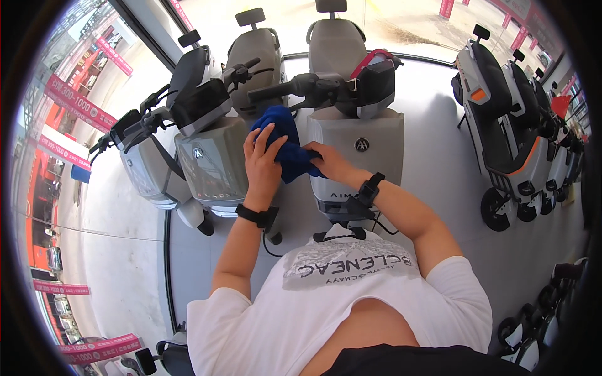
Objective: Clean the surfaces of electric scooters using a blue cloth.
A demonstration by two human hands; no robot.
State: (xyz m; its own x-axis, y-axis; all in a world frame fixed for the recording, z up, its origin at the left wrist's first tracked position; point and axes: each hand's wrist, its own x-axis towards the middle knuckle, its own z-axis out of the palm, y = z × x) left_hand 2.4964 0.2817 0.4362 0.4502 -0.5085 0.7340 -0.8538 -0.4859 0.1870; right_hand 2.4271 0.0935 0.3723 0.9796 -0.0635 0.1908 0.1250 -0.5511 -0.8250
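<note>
L hand [262,165] & R hand [332,163] gripping blue cloth [292,154] nr scooter [381,148] on grey flr [436,147] by window [426,34].

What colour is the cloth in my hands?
The cloth is plain deep blue, seen best in the head view.

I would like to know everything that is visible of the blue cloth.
The blue cloth is deep, plain blue and looks soft. It is bunched in folds, so its full shape is hidden. The left hand spreads its fingers over its left side; the right hand pinches its lower right part. In the view it appears just below a black handlebar; whether they touch is unclear.
</note>
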